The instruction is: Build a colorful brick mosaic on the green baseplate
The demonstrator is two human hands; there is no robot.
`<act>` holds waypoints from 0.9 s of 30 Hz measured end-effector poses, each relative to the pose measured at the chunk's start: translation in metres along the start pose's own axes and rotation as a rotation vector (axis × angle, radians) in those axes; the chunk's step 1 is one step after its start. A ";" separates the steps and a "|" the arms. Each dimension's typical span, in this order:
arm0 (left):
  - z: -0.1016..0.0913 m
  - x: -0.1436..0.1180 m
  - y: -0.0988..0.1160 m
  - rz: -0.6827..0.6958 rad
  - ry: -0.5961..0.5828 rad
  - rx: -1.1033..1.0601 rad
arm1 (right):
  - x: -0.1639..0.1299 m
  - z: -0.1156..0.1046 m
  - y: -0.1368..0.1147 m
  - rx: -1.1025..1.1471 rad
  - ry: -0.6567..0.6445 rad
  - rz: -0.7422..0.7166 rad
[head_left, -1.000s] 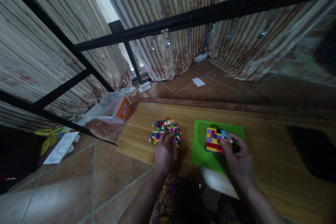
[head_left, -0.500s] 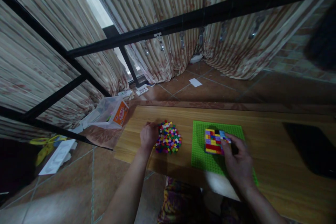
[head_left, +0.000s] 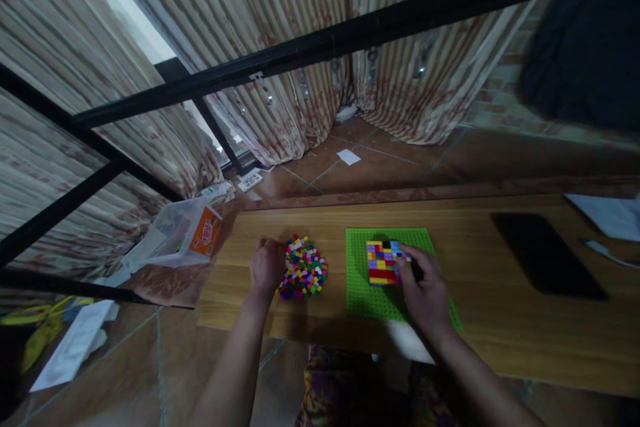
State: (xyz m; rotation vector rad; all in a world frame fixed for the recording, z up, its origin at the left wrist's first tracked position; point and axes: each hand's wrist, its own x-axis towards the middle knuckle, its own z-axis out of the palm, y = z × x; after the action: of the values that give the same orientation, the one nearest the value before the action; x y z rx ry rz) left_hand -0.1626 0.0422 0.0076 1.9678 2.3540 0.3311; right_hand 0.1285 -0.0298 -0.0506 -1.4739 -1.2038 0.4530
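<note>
Loose bricks (head_left: 304, 270) touched by curled left hand (head_left: 267, 265), right hand (head_left: 424, 290) fingers pressing brick panel (head_left: 384, 262)

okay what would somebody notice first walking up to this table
Probably the bright green baseplate mid-table, with a multicoloured block patch on it under the right hand. Just left lies a heap of tiny coloured bricks, the left hand at its edge.

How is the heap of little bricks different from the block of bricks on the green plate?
The loose brick pile lies jumbled on the wooden table, touched by the left hand; the built brick block is flat and rectangular on the green baseplate, under the right hand. Both are multicoloured.
</note>
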 end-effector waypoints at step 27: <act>0.011 -0.075 0.155 0.653 -0.166 -0.333 | 0.002 0.000 -0.004 0.073 0.001 0.001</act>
State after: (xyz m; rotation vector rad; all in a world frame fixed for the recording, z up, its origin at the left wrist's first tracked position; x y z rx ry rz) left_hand 0.0030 -0.0046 0.0201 2.4043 1.3921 0.5172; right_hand 0.1274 -0.0281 -0.0462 -1.4125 -1.1739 0.4920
